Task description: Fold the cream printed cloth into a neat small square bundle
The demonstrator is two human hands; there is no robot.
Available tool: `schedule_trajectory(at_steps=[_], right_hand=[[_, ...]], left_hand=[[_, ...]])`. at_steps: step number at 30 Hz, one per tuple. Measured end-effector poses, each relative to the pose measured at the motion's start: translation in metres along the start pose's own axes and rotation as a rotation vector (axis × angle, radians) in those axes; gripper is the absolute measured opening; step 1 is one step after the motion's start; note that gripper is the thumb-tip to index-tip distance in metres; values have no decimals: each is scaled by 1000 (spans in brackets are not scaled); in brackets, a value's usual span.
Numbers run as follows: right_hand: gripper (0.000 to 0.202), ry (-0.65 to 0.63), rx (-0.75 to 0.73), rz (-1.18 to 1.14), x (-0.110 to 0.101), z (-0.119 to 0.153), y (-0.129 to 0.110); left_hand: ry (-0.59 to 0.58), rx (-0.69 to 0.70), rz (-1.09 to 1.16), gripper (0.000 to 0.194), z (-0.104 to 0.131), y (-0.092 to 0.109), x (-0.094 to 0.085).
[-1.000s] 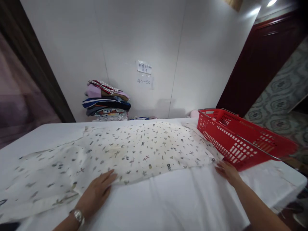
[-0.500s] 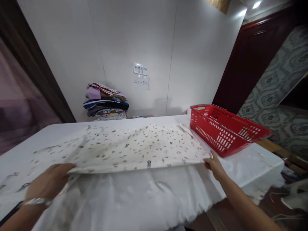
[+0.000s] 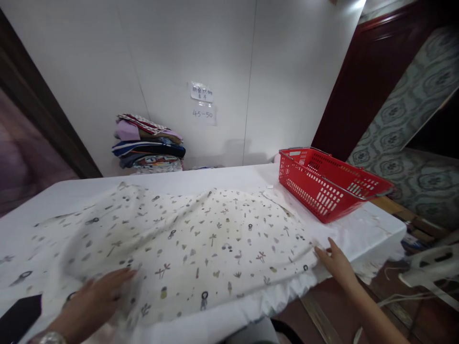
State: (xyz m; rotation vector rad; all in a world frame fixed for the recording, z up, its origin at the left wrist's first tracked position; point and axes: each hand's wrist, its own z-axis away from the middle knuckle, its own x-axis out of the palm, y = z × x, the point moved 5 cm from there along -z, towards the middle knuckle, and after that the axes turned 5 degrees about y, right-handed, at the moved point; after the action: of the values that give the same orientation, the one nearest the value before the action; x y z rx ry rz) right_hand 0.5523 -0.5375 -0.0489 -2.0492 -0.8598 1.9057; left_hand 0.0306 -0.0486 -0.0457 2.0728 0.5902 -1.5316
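Note:
A cream cloth printed with small palm trees, birds and other figures lies spread, with ripples, on the white-covered table. My left hand, with a bracelet or watch at the wrist, is over the cloth's near left part. Motion smears its fingers, so whether they pinch the fabric is unclear. At the near right corner of the cloth is my right hand. Its thumb and forefinger are spread apart, with the thumb at the cloth's edge. A dark flat object lies left of my left hand.
A red plastic basket with metal handles stands at the table's right. Folded clothes are piled in a stack against the back wall. Paper labels hang on that wall. A white stand with cables is off the right side.
The cloth's near edge, raised between both hands before, now lies down close to the table's front edge. My left hand has moved right and nearer. My right hand's fingers have spread.

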Motion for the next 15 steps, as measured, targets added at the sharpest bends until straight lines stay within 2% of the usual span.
schedule_trajectory(at_steps=[3, 5, 7, 9, 11, 13, 15], right_hand=[[56, 85, -275, 87, 3, -23, -20], [45, 86, -428, 79, 11, -34, -50], [39, 38, -555, 81, 23, -43, -90], [37, -14, -624, 138, 38, -53, -132], [39, -33, -608, 237, 54, -68, -165], [44, -46, -549, 334, 71, -84, -188], [47, -62, -487, 385, 89, -102, -199]], left_hand=[[-27, 118, 83, 45, -7, 78, -1], [15, 215, 107, 34, -13, 121, 1], [84, 282, 115, 30, -18, 151, 6], [147, 321, 119, 28, -21, 171, 11], [192, 350, 126, 27, -22, 183, 15], [221, 370, 144, 26, -21, 188, 18], [233, 373, 176, 25, -22, 187, 20]])
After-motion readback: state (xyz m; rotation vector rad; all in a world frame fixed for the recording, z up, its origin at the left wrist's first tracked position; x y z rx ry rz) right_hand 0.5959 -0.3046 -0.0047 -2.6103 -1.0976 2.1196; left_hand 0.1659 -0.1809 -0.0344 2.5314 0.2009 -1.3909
